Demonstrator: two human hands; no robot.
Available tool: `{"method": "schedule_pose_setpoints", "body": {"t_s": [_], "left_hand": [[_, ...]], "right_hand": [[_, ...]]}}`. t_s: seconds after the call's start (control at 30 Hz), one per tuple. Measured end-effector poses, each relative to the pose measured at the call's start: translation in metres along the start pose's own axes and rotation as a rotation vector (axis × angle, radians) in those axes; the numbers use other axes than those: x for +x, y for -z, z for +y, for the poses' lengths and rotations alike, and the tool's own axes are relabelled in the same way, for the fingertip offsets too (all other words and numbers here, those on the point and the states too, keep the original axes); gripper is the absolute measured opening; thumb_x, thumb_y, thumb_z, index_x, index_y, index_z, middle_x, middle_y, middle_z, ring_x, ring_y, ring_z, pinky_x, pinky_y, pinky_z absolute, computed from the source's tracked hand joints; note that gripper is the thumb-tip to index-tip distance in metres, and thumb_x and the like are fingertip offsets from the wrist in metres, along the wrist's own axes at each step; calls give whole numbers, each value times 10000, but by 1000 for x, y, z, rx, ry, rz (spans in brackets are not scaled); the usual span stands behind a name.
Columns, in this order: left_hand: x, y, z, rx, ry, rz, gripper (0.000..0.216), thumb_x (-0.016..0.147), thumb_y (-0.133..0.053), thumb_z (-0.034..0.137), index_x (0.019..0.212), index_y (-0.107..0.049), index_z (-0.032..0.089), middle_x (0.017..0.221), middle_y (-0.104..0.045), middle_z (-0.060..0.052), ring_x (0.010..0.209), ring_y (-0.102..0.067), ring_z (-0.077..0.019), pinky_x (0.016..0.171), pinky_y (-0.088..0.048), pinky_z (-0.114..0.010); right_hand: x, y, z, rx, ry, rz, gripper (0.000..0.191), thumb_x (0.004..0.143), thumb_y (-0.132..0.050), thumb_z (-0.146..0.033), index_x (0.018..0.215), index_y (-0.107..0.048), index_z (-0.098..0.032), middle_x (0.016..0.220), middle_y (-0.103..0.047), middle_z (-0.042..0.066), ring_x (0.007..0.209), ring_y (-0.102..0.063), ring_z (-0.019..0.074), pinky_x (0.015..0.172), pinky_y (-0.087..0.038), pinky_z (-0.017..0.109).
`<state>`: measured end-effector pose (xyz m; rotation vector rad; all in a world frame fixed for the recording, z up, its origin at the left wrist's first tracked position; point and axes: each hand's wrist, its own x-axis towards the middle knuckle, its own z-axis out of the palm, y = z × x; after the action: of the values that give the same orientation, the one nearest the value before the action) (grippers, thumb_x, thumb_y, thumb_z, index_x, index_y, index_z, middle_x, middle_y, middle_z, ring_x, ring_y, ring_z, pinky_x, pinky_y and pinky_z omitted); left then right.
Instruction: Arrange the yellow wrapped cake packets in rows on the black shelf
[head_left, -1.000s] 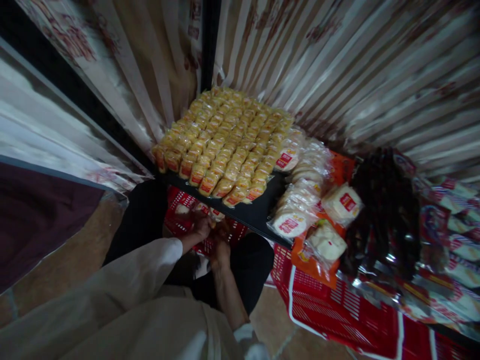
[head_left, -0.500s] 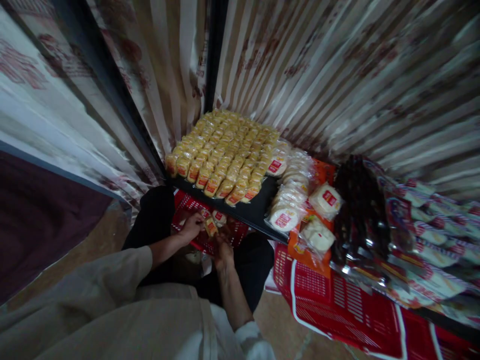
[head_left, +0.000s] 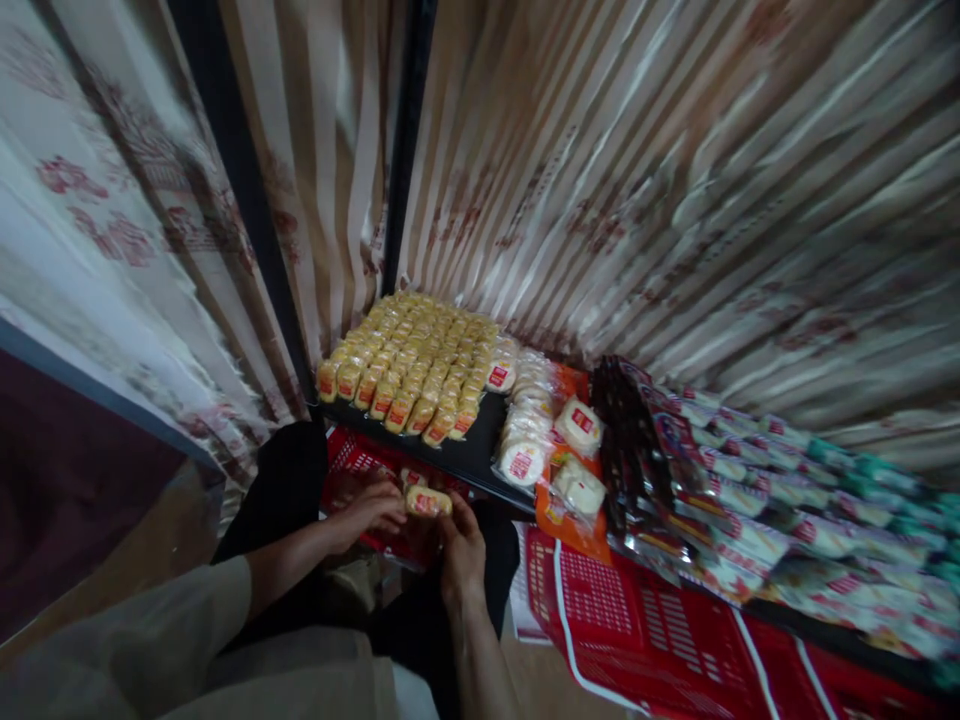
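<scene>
Both my hands are low in front of me, over a red plastic crate (head_left: 352,455) under a black shelf (head_left: 480,452). My left hand (head_left: 367,510) and my right hand (head_left: 461,545) are closed together on a small wrapped yellow cake with a red label (head_left: 427,500). On the shelf just above lies a tight block of several rows of the same wrapped yellow cakes (head_left: 409,365). Another wrapped cake (head_left: 409,478) lies in the crate behind the held one.
Right of the yellow cakes lie round white wrapped cakes (head_left: 525,440), an orange bag (head_left: 566,515), dark shiny packets (head_left: 637,470) and colourful long packets (head_left: 757,500). A second red crate (head_left: 637,620) stands at lower right. Striped curtains (head_left: 600,200) hang behind the shelf.
My view has tilted up and drawn back, so the shelf looks smaller and lower. My hands have lifted a wrapped yellow cake out of the red crate and now hold it between them.
</scene>
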<state>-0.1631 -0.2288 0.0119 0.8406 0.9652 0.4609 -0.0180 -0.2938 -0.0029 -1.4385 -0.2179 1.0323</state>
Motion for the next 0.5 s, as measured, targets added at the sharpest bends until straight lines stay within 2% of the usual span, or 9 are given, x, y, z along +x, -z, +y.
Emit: {"method": "schedule_pose_setpoints", "body": {"t_s": [0.1, 0.23, 0.33, 0.4, 0.5], "left_hand": [[0, -12, 5, -3, -29, 24, 366, 651, -692, 460, 762, -543, 145, 749, -641, -22, 690, -638, -142, 630, -491, -246], [4, -30, 9, -68, -132, 98, 395, 594, -778, 389, 770, -522, 144, 740, -652, -11, 621, -640, -127, 598, -493, -238], [7, -42, 11, -167, -134, 88, 368, 611, -789, 332, 778, -523, 140, 781, -667, -29, 659, -657, -137, 643, -517, -257], [9, -49, 13, -234, -138, 91, 349, 620, -790, 303, 769, -520, 139, 797, -670, -39, 695, -664, -146, 676, -528, -272], [13, -60, 15, -311, -166, 100, 327, 632, -784, 277, 799, -537, 141, 848, -669, -49, 764, -655, -152, 708, -536, -285]], "right_hand": [[1, 6, -17, -131, 159, -48, 437, 573, -708, -312, 990, -645, -196, 1066, -669, 58, 967, -619, 207, 830, -498, 313], [5, 6, -34, -205, 299, -49, 465, 605, -680, -337, 1044, -626, -192, 1147, -630, 81, 1052, -578, 218, 904, -458, 342], [4, 2, -45, -157, 293, -6, 566, 606, -690, -351, 1135, -569, -189, 1159, -618, 84, 1003, -595, 204, 854, -473, 316], [1, -1, -49, -114, 258, 8, 571, 616, -695, -377, 1136, -553, -191, 1080, -646, 67, 913, -617, 186, 784, -485, 290], [-1, -4, -51, -72, 195, -30, 433, 621, -698, -417, 967, -592, -180, 852, -665, 21, 751, -613, 160, 683, -478, 271]]}}
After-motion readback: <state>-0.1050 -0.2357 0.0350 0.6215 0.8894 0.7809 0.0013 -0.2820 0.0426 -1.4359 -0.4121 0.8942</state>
